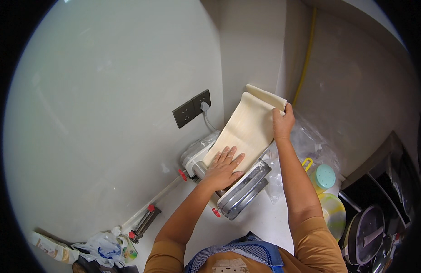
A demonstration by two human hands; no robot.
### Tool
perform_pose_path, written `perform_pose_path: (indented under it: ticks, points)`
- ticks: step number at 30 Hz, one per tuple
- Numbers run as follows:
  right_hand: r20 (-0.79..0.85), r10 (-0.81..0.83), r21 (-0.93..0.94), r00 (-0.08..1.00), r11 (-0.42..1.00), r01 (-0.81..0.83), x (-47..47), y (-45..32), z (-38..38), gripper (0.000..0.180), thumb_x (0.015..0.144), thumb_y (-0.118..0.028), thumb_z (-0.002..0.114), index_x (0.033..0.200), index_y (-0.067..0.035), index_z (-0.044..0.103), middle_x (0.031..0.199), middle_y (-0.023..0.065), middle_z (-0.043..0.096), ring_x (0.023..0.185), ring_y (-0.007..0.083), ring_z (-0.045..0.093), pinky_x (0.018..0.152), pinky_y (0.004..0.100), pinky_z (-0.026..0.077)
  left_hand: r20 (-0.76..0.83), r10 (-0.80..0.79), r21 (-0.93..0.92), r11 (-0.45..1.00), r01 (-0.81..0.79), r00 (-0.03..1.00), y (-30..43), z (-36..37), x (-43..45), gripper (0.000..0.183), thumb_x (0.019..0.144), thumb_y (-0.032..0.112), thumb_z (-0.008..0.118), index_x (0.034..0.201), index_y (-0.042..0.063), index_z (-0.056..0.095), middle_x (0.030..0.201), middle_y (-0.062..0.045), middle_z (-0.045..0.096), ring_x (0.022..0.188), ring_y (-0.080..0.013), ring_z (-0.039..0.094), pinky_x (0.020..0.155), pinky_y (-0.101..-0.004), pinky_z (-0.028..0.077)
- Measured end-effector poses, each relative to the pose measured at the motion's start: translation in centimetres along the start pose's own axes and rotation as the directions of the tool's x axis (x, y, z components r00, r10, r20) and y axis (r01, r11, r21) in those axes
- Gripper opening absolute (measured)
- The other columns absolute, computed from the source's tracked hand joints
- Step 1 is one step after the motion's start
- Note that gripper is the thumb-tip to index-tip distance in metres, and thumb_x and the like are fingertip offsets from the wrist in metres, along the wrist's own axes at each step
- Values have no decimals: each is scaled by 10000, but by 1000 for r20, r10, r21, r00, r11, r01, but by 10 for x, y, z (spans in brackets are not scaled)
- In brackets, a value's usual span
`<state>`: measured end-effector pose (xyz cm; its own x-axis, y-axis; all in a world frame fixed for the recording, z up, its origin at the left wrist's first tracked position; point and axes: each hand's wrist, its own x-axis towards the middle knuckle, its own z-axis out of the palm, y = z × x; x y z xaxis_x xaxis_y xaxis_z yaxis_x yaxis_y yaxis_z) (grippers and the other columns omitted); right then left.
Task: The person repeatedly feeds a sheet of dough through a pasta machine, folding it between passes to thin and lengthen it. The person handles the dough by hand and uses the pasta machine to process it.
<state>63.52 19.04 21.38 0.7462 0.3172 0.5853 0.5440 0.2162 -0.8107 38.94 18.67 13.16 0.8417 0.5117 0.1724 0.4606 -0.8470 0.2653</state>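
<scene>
A long, smooth sheet of dough (pixel 249 123) slopes up from the rollers of an electric dough sheeter (pixel 200 167) and folds over at its far end. My left hand (pixel 223 170) lies flat on the near part of the sheet, fingers spread and dusted with flour. At the far right edge, my right hand (pixel 284 122) grips the dough sheet between thumb and fingers near the fold. The sheeter has a metal housing on its right side (pixel 246 189) and red knobs, one (pixel 216 212) at the front. Where the dough meets the rollers is partly hidden by my left hand.
A plug sits in the wall socket (pixel 201 102). A detached roller attachment (pixel 144 223) lies by the wall, near plastic bags (pixel 103 247). At right are clear plastic sheeting (pixel 309 140), a shaker with a turquoise lid (pixel 325 176), a yellow-green bowl (pixel 333 215) and a lidded pan (pixel 365 235).
</scene>
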Motion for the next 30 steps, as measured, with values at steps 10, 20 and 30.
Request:
perform_pose_path:
  ticks: [10, 20, 30]
  points:
    - [0, -17, -52, 1000, 998, 17, 2, 7, 2, 345, 769, -220, 663, 1040, -18, 595, 933, 195, 668, 859, 331, 652, 778, 381, 493, 18, -8, 1, 1000, 8, 1000, 1, -1, 1, 606, 950, 455, 441, 1483, 222, 274, 1565, -123, 127, 1447, -311, 84, 1165, -438, 82]
    - [15, -2, -19, 1000, 1000, 2, 1, 9, 3, 355, 731, -182, 654, 1048, -33, 595, 961, 182, 673, 887, 334, 652, 800, 377, 495, 12, 2, 10, 1000, -2, 1000, -1, 1, 1, 607, 951, 460, 435, 1484, 219, 272, 1563, -132, 127, 1445, -321, 87, 1165, -440, 80]
    - [36, -5, -70, 999, 998, 8, 0, 1, 0, 387, 692, -158, 644, 1056, -49, 568, 966, 182, 669, 896, 350, 646, 809, 384, 494, 3, 2, 0, 1000, -2, 1000, 0, 1, 1, 608, 947, 453, 448, 1484, 230, 272, 1564, -124, 128, 1444, -325, 89, 1164, -447, 83]
